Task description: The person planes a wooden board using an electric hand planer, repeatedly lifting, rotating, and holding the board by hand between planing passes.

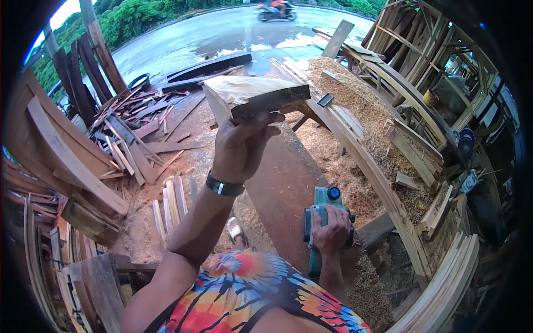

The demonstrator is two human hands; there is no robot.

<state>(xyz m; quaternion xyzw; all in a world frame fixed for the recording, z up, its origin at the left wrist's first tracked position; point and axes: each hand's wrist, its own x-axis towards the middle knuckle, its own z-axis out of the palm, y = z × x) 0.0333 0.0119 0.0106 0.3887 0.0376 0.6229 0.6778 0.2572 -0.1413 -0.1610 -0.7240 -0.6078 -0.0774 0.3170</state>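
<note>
My left hand (pixel 244 145) is raised in front of me, its fingers closed under a thick wooden board (pixel 258 97). The board has a pale upper face and a dark near edge, and it is held up at about eye level, pointing away from me. Lower down on the right, my right hand (pixel 332 230) wraps round the handle of a teal electric planer (pixel 321 198) with a black front knob. The planer sits on a long brown plank bench (pixel 286 191). The far part of the board is foreshortened.
Wood shavings (pixel 355 172) cover the ground to the right, beside a long pale beam (pixel 383 194). Scrap wood (pixel 136 119) lies heaped on the left. A curved plank (pixel 72 155) leans at the left side. Beyond, a motorcycle (pixel 276 13) passes on the wet road (pixel 205 33).
</note>
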